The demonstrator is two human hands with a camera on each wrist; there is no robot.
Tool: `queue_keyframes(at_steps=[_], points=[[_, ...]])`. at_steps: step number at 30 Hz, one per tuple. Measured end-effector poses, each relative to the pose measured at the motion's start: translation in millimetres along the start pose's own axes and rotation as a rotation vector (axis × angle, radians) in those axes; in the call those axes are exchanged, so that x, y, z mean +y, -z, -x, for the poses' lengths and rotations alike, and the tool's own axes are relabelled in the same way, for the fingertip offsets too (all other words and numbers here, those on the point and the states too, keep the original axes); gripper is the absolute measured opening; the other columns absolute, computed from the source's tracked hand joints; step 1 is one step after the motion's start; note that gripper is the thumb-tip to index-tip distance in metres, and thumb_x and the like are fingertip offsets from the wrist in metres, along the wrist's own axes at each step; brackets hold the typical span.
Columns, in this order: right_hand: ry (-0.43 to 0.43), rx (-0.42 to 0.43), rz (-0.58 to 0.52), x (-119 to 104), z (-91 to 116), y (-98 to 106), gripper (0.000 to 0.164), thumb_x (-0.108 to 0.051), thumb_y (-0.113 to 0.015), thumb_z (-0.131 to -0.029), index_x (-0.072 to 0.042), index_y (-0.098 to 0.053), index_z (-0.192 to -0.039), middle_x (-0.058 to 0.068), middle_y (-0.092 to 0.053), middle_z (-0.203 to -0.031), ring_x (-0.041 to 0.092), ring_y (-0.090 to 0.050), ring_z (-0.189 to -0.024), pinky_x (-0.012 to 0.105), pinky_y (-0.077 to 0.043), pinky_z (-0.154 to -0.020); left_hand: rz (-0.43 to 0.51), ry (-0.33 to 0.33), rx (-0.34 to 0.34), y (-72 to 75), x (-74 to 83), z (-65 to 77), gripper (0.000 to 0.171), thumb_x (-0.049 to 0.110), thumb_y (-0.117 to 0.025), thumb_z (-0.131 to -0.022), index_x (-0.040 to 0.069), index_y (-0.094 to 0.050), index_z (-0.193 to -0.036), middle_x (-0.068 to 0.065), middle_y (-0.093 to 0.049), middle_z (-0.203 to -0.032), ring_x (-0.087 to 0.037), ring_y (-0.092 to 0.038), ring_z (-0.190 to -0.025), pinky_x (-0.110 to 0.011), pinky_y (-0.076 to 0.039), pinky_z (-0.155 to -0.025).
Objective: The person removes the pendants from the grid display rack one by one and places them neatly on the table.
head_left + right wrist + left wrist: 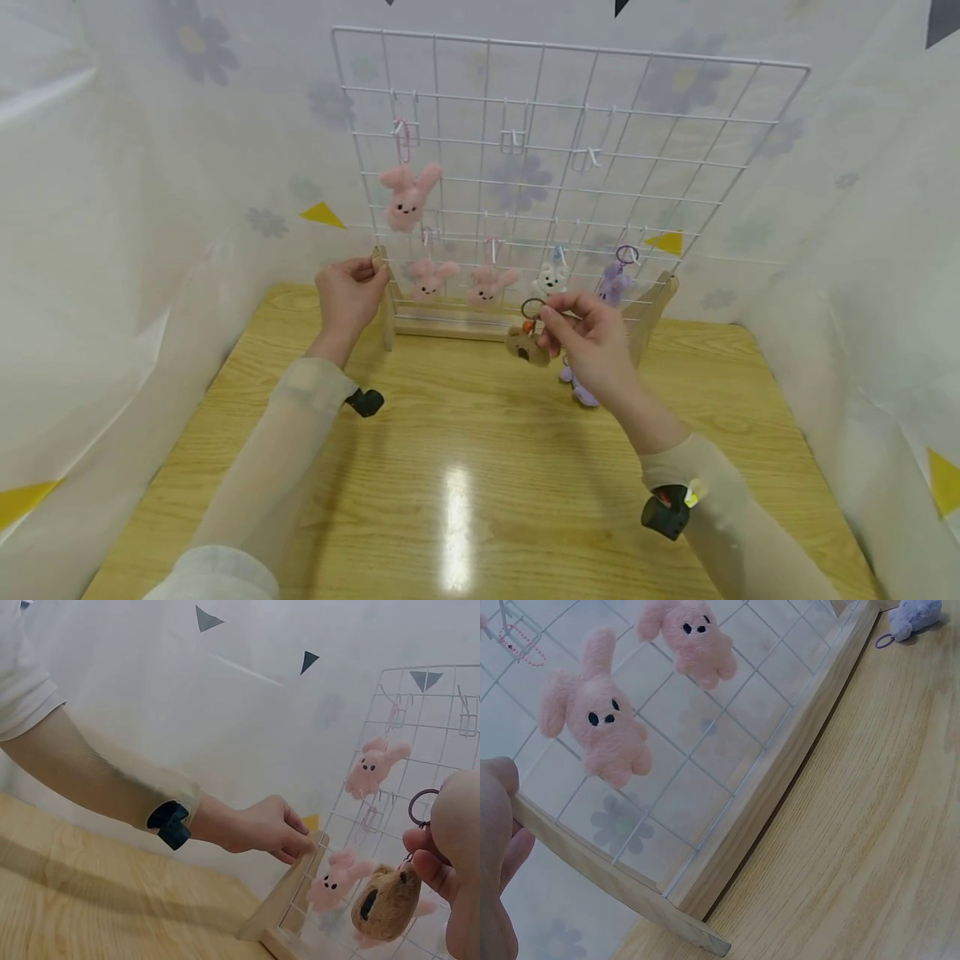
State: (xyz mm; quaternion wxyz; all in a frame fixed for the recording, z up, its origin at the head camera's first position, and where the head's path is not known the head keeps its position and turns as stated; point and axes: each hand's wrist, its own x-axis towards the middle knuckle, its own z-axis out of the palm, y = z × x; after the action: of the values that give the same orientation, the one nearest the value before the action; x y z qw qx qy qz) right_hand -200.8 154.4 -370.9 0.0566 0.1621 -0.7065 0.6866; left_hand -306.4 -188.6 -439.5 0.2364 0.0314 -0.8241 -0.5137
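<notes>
My right hand [588, 337] pinches a brown plush keychain [527, 346] by its ring, in front of the rack's lower right half. In the right wrist view the plush [386, 901] dangles below the fingers, its dark ring [421, 804] sticking out above them. At the left end, my left hand [351, 296] grips the top of the wooden side stand [592, 859] of the white wire grid rack [622, 187]. Pink plush keychains [427, 279] hang beside that hand. A white plush keychain [552, 279] and a purple one [615, 283] hang behind the right hand.
Another purple plush keychain [583, 392] lies on the wooden table [420, 467] below the right hand. Higher on the grid hang a pink bunny plush [407, 198] and bare hooks [513, 140]. Pale flowered sheeting [150, 208] surrounds the table.
</notes>
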Motion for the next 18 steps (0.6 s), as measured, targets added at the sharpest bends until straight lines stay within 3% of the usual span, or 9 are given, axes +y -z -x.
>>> queue_keyframes(at_steps=[9, 18], points=[[-0.005, -0.046, 0.025, 18, 4, 6, 0.01, 0.003, -0.063, -0.105, 0.012, -0.063, -0.107, 0.023, -0.069, -0.086, 0.016, -0.066, -0.067, 0.024, -0.053, -0.055, -0.002, 0.009, -0.002, -0.2, -0.7, -0.3, 0.025, 0.019, -0.075, -0.099, -0.002, -0.081, -0.112, -0.017, -0.078, -0.104, -0.024, -0.077, -0.095, -0.029, -0.064, -0.078], [-0.093, -0.091, 0.095, 33, 12, 13, 0.015, -0.006, -0.064, -0.107, 0.009, -0.066, -0.109, 0.025, -0.069, -0.091, 0.018, -0.065, -0.067, 0.026, -0.051, -0.052, -0.014, -0.004, 0.002, -0.2, 1.0, -0.3, 0.025, 0.019, -0.075, -0.099, -0.002, -0.081, -0.112, -0.017, -0.078, -0.103, -0.025, -0.077, -0.094, -0.031, -0.064, -0.078]])
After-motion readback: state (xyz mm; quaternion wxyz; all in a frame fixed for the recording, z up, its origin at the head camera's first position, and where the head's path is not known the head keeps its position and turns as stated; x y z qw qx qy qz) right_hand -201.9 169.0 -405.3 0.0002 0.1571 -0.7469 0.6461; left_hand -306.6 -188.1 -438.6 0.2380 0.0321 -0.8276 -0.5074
